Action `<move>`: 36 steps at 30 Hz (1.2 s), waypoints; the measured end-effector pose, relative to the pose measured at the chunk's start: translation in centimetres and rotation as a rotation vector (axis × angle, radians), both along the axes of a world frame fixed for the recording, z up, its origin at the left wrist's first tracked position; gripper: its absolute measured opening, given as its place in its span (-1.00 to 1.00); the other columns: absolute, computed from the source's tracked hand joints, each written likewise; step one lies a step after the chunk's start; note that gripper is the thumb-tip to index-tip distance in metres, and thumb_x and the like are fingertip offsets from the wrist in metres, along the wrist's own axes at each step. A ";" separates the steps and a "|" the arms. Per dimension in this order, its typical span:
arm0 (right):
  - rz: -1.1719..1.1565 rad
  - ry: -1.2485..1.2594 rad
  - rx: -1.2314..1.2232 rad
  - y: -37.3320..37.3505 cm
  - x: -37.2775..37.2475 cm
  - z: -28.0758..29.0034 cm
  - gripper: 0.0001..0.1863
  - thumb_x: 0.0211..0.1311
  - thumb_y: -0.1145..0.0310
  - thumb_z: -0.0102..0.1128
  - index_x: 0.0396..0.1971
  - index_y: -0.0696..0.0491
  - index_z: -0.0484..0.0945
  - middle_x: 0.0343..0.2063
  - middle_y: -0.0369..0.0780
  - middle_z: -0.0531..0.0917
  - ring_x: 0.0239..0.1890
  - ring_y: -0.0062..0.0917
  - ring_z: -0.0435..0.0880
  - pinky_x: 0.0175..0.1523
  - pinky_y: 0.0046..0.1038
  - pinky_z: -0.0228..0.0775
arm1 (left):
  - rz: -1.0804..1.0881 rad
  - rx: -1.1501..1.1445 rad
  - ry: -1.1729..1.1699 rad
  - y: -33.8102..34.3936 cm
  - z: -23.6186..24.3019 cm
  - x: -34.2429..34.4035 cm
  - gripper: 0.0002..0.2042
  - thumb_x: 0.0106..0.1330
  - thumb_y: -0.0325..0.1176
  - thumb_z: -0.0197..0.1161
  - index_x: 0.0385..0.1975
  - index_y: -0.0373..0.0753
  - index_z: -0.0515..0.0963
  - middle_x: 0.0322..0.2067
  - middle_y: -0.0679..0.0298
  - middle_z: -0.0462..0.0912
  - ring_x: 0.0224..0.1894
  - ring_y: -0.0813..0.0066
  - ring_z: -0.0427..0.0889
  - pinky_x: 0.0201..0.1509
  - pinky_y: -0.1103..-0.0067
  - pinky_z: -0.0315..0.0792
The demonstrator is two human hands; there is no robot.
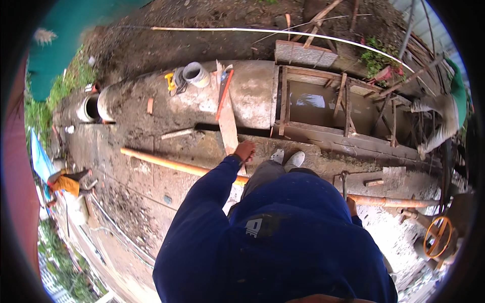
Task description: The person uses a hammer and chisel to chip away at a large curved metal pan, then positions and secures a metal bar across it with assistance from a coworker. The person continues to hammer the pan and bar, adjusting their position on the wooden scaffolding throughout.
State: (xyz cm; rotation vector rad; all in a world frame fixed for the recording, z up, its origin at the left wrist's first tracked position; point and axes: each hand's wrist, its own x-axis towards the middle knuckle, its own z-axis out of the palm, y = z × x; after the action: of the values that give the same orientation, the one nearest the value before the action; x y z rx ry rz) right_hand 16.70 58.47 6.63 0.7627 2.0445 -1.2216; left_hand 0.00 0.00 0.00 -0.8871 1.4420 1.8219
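My left hand (246, 151) is in front of me with its fingers curled in, over the lower part of a wooden plank (228, 126). Whatever those fingers hold, if anything, is hidden. Low at my right side, my right hand (351, 206) is closed around the handle of a hammer (344, 183), whose head points away from me. On the plank's far part lies a long, thin orange-red tool (225, 94). Beside it, on the rounded concrete surface (247, 91), stand a grey bucket (196, 74) and a yellow-handled tool (170, 81).
A long orange pole (172, 161) runs crosswise behind my body. Ahead right, wooden formwork (313, 132) surrounds a pit of muddy water (316, 101). One person (444, 113) stands at far right, another (68, 184) at far left. An orange handwheel (437, 236) is at lower right.
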 end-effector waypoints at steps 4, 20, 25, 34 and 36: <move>-0.102 -0.164 -0.067 -1.9 -5.6 0.5 -0.93 0.37 0.42 0.18 -0.28 0.07 0.50 -0.65 -0.34 0.42 -0.70 -0.64 0.37 -0.66 -0.50 0.19 | -0.207 -0.324 -0.038 -6.9 -1.1 7.3 -0.82 0.45 -0.23 0.25 -0.34 -0.18 0.55 -0.63 0.33 0.44 -0.70 0.47 0.43 -0.70 0.42 0.32; -0.036 -0.298 -0.110 -1.6 -7.4 -4.9 -0.93 0.42 0.44 0.18 -0.26 0.10 0.49 -0.65 -0.32 0.38 -0.75 -0.60 0.31 -0.72 -0.44 0.08 | -0.028 -0.585 -0.045 -10.7 4.9 1.6 -0.72 0.43 -0.17 0.27 -0.34 -0.31 0.65 -0.62 0.23 0.59 -0.72 0.38 0.49 -0.62 0.34 0.37; -0.021 -0.229 0.029 -2.9 -7.9 -8.3 -0.85 0.36 0.40 0.22 -0.31 0.18 0.63 -0.59 -0.15 0.57 -0.55 -0.32 0.59 -0.47 -0.28 0.40 | -0.165 -0.904 -0.007 -17.2 2.7 -3.6 -0.71 0.37 -0.16 0.33 -0.34 -0.32 0.68 -0.49 0.06 0.72 -0.52 0.23 0.68 -0.39 0.29 0.52; 0.111 -0.413 0.059 -17.0 -23.3 -4.5 -0.89 0.36 0.43 0.17 -0.29 0.16 0.50 -0.68 -0.26 0.45 -0.74 -0.52 0.46 -0.71 -0.36 0.28 | -0.272 -1.059 0.200 -31.2 -15.0 -23.7 -0.80 0.33 -0.26 0.37 -0.31 -0.28 0.73 -0.50 0.17 0.74 -0.41 0.36 0.72 -0.25 0.35 0.59; 0.163 -0.514 0.041 -21.0 -29.0 -3.4 -0.88 0.36 0.43 0.17 -0.28 0.18 0.52 -0.67 -0.26 0.46 -0.73 -0.52 0.48 -0.70 -0.36 0.31 | -0.212 -1.012 0.189 -33.6 -19.3 -30.3 -0.81 0.36 -0.27 0.37 -0.29 -0.28 0.75 -0.46 0.17 0.77 -0.37 0.34 0.75 -0.21 0.35 0.60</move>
State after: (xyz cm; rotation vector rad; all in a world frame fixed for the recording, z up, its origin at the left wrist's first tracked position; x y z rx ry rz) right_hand -12.27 37.51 3.28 0.8125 1.6714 -0.7924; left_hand -30.30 -33.65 -19.28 -0.9534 2.5287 0.9636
